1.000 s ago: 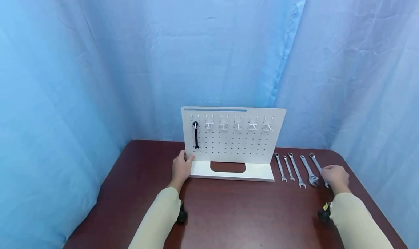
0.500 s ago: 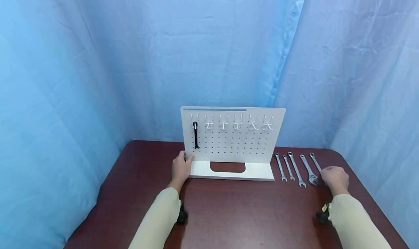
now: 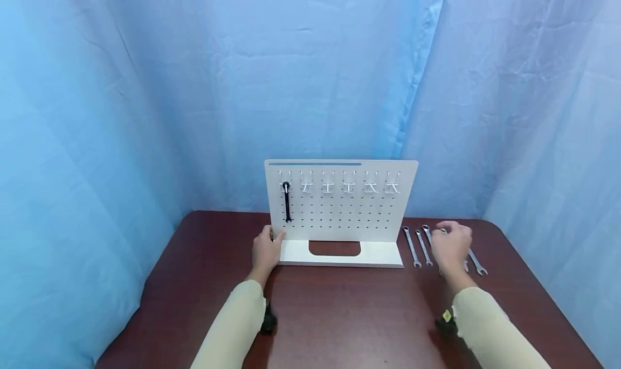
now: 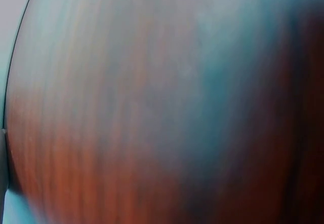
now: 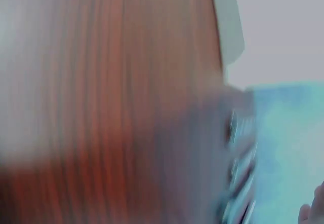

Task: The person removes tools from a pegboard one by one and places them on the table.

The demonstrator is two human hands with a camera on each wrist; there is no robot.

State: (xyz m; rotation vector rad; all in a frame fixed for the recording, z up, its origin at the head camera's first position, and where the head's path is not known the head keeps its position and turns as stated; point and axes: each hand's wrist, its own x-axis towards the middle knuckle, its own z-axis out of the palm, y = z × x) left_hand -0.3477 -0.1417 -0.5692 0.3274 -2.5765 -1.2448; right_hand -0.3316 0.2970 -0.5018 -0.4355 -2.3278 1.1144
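A white pegboard stand (image 3: 339,213) stands upright with a row of metal hooks; a black wrench (image 3: 287,204) hangs from its leftmost hook. At the stand's lower left edge, my left hand (image 3: 264,253) grips it, thumb in front. Several silver wrenches lie side by side on the right. My right hand (image 3: 451,245), fingers loosely bent, is over this row and partly covers an adjustable wrench (image 3: 466,266). A combination wrench (image 3: 477,262) lies just right of the hand. In the right wrist view, fingertips (image 5: 316,206) show at the lower right corner.
Left of the hand lie further wrenches (image 3: 412,248), close to the stand's right end. All of it is on a dark red-brown table (image 3: 349,315). Blue curtains (image 3: 310,78) hang behind and at both sides. The left wrist view holds only blurred tabletop.
My right hand has left the rightmost wrench and moved left over the row; that wrench lies on the table. The left hand keeps its hold on the stand. The head view shifted slightly.
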